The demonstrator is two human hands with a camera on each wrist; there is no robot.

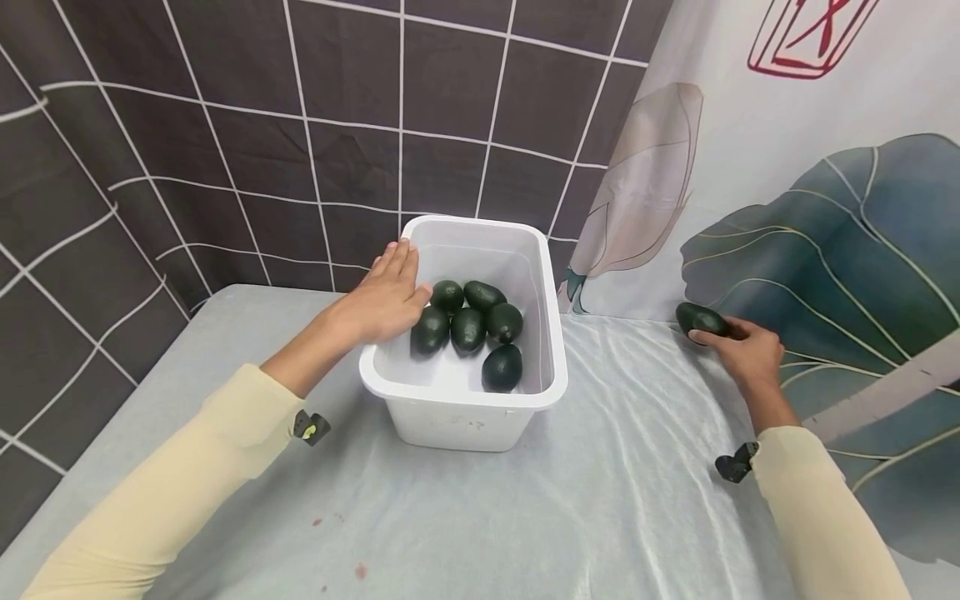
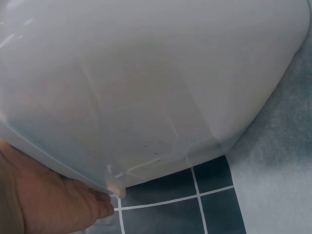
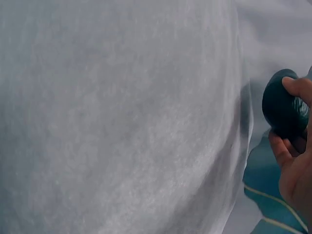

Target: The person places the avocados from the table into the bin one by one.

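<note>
A white plastic tub point(image 1: 459, 422) stands on the cloth-covered table with several dark green avocados point(image 1: 468, 330) lying in its bottom. My left hand point(image 1: 384, 302) rests on the tub's left rim, its fingers pointing away along the edge. In the left wrist view the same hand point(image 2: 53, 202) lies against the rim, beside the tub's pale wall point(image 2: 146, 97). Far to the right, my right hand point(image 1: 750, 354) holds one avocado point(image 1: 701, 319) between thumb and fingers. The right wrist view shows this avocado point(image 3: 282, 105) raised beside the cloth, partly covered by the thumb.
Behind the tub hangs a dark sheet point(image 1: 450, 92) with a white grid. A white curtain point(image 1: 720, 167) with large leaf prints borders the table's right side. The pale blue tablecloth point(image 1: 465, 525) is wrinkled on the right and has a few reddish spots in front.
</note>
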